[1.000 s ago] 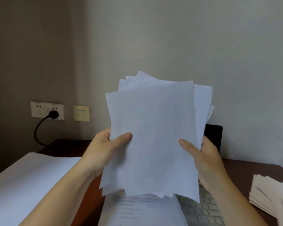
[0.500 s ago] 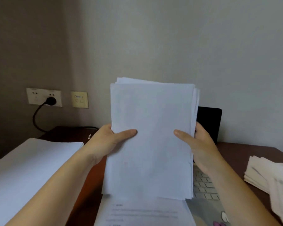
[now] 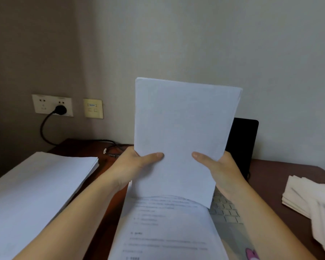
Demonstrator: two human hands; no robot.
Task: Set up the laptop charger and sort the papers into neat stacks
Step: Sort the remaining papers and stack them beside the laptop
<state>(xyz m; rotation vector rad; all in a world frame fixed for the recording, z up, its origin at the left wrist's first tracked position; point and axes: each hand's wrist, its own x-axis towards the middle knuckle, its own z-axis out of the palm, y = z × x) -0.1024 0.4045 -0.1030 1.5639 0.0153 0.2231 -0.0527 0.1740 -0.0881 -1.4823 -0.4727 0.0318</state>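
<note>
I hold a squared-up bundle of white papers (image 3: 182, 132) upright in front of me, its lower edge resting on a printed sheet (image 3: 167, 228) that lies over the open laptop (image 3: 242, 139). My left hand (image 3: 133, 164) grips the bundle's left side and my right hand (image 3: 218, 166) its right side, thumbs on the front. A black charger plug (image 3: 60, 109) sits in the wall socket, and its cable (image 3: 45, 132) runs down to the desk, ending near a loose connector (image 3: 111, 154).
A tall stack of white paper (image 3: 36, 194) lies on the left of the dark wooden desk (image 3: 270, 175). A messy pile of folded whitish sheets (image 3: 311, 199) sits at the right edge. The laptop keyboard (image 3: 225, 209) shows beside my right wrist.
The fanned, uneven sheets in my hands have been evened into one aligned bundle, and it has dropped lower onto the printed sheet. More of the desk and cable came into view.
</note>
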